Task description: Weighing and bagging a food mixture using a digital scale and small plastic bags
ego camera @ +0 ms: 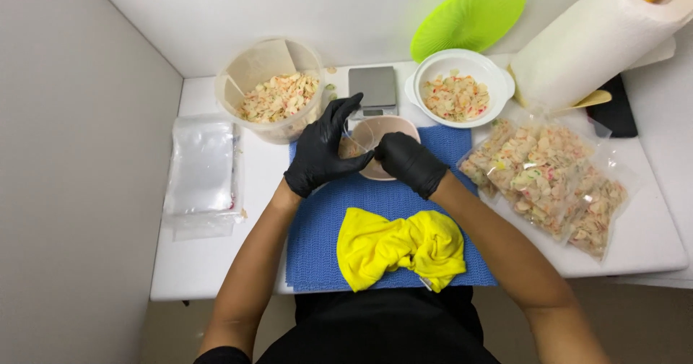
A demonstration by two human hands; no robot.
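Yellow cloth (401, 248) nearest, on blue mat (317, 227). Left hand (323, 149) and right hand (409, 162) (black gloves) pinch clear bag (359, 137) over pink bowl (386, 134). Tub (276, 93) at 11 o'clock, white bowl (459, 86) at 1, filled bags (545, 180) at 3.

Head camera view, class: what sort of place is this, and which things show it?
Probably a small food-packing station: a grey digital scale, sealed clear bags of chopped pale food and a stack of empty clear plastic bags lie on the white table.
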